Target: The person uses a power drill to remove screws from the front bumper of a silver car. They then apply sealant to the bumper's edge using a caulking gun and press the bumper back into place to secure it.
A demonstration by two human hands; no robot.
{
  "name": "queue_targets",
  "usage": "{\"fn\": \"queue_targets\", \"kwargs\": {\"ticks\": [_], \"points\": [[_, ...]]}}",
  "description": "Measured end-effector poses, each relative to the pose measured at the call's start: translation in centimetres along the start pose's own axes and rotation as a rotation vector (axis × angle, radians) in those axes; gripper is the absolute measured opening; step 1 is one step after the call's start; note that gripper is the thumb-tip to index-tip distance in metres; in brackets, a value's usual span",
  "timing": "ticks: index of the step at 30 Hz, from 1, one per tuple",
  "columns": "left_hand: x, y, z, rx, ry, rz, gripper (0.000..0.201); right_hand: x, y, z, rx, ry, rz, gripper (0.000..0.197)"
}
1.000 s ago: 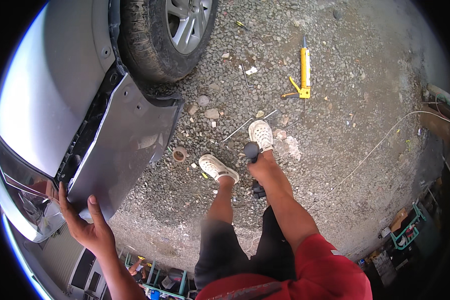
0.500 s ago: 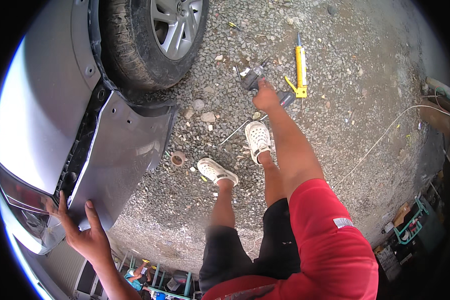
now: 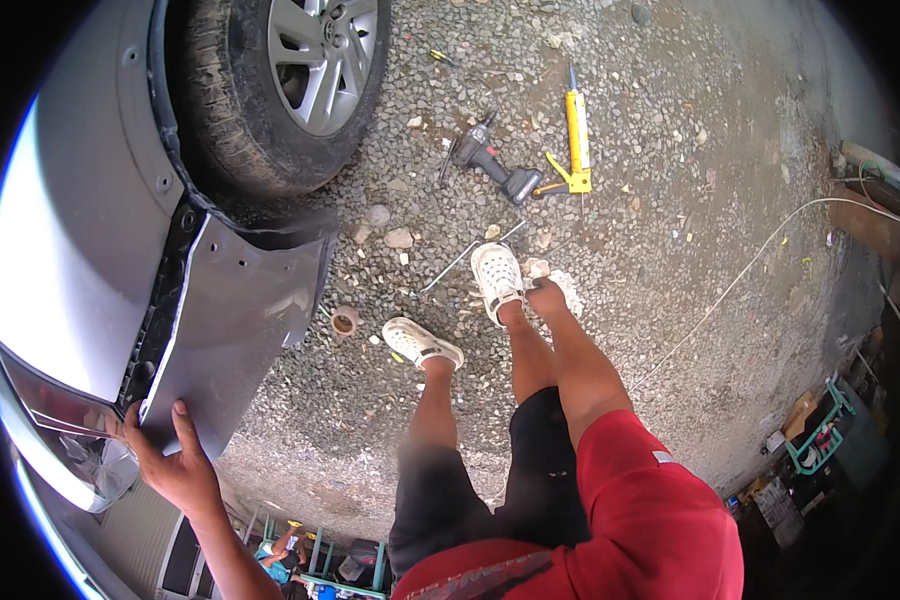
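My left hand grips the loose end of a grey car bumper, thumb on its outer face, fingers at the gap beside the tail lamp. The bumper stands away from the car body along a dark seam. Low beside my right shoe, my right hand is at a white crumpled thing; its fingertips are hidden, so I cannot tell whether it holds it. A cordless driver lies on the gravel ahead, its base by a yellow caulking gun.
A car wheel stands at upper left. On the gravel lie a tape roll, a thin metal rod and some stones. A pale cable runs across the right side. Behind me at lower left another person is near green racks.
My right hand has left the cordless driver on the ground and come back toward my right foot. My left hand stays on the bumper. The view has shifted slightly.
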State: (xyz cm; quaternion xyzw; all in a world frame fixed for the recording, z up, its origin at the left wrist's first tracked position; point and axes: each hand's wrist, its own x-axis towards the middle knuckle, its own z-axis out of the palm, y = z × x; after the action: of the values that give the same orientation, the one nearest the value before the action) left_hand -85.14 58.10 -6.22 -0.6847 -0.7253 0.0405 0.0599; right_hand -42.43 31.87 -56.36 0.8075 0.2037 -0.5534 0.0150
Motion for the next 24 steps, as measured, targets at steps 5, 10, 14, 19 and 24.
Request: {"fn": "queue_targets", "kwargs": {"ticks": [5, 10, 14, 19, 24], "points": [[1.4, 0.0, 1.8, 0.076, 0.164, 0.158, 0.067, 5.9, 8.0, -1.0, 0.421, 0.169, 0.184, 0.029], [0.3, -0.2, 0.5, 0.089, 0.16, 0.161, 0.068, 4.6, 5.7, -2.1, 0.583, 0.017, 0.263, 0.026], [-0.2, -0.5, 0.2, -0.017, 0.136, 0.124, 0.067, 1.9, 3.2, -4.4, 0.569, -0.062, 0.336, 0.026], [-0.9, 1.8, -0.2, -0.261, 0.029, 0.083, 0.063, -2.1, 2.4, -6.0, -0.2, -0.023, 0.143, 0.048], [-6.7, 11.8, -2.4, -0.716, -0.29, 0.281, 0.065, -10.1, -9.4, -0.6, -1.455, -0.488, -0.387, 0.049]]}}
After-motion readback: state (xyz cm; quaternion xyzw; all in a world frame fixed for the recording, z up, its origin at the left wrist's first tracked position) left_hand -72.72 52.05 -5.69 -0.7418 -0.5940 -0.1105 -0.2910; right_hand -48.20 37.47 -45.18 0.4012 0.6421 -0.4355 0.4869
